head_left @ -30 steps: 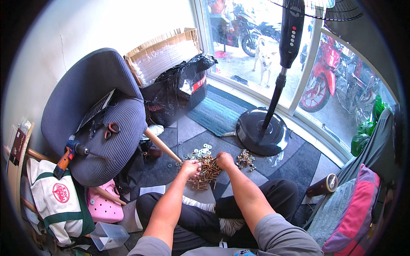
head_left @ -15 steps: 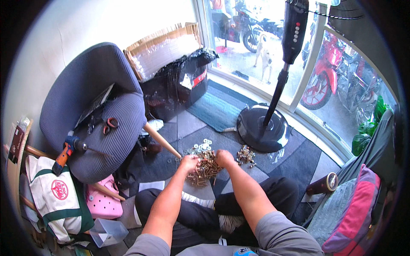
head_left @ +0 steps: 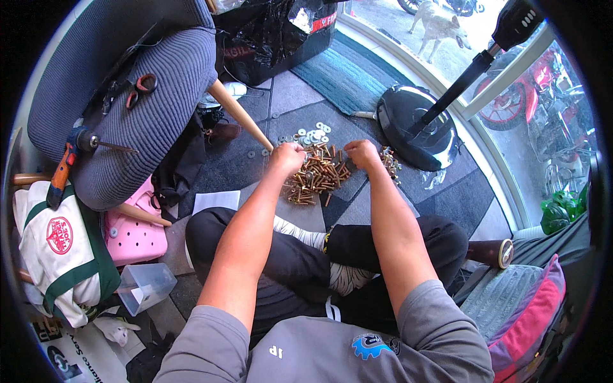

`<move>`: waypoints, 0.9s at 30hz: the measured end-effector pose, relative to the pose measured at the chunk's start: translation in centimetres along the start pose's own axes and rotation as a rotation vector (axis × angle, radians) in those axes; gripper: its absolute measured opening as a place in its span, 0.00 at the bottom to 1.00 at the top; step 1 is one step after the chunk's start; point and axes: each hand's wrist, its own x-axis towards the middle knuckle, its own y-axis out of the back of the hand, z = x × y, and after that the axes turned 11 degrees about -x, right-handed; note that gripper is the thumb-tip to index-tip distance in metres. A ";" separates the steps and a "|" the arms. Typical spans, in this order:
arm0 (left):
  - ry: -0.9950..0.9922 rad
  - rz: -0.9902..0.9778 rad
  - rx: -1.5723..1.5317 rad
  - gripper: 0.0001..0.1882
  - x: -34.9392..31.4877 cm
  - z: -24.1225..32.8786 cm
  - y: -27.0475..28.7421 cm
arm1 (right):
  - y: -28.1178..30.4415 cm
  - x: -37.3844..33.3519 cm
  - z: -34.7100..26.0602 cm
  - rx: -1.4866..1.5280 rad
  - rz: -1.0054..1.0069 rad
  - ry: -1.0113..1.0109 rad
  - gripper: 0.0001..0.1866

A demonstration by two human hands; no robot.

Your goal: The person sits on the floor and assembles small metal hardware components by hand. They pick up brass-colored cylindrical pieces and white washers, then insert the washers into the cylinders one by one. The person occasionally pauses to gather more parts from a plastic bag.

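My left hand (head_left: 287,156) is closed, the fingers curled down on the near left edge of the pile of bolts (head_left: 317,175); it seems to pinch something small, but I cannot tell what is inside it. My right hand (head_left: 361,153) is also curled, resting at the right edge of the same pile, and I cannot see if it holds a bolt or only touches them. The two hands are apart, with the pile between them.

I sit on the floor (head_left: 357,204) with my legs crossed, and the bolts lie directly on the grey floor tiles just in front of my knees. They are brass-coloured and lie in all directions. I judge that I am in the sorting step: picking pieces one by one from the heap. The next move calls for a fine pinch on a single bolt, so that the neighbours do not roll away.

Just behind the pile there is a small group of silver washers (head_left: 311,135), and to the right a smaller heap of hardware (head_left: 389,161). Farther away stands the black round base of a fan (head_left: 415,124). At my left is a grey chair (head_left: 147,96) with red-handled pliers (head_left: 142,86) on it.
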 end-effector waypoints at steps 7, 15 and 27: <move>0.054 -0.018 0.077 0.16 -1.0 2.2 0.7 | -2.1 -0.1 -1.9 -0.060 0.254 0.299 0.13; 0.011 -0.023 0.098 0.16 -1.3 2.3 0.6 | -2.9 -2.3 -5.0 -0.270 0.262 0.309 0.16; -0.139 -0.060 0.069 0.17 -1.2 2.1 0.0 | -2.5 -0.7 -6.3 0.519 0.016 0.132 0.15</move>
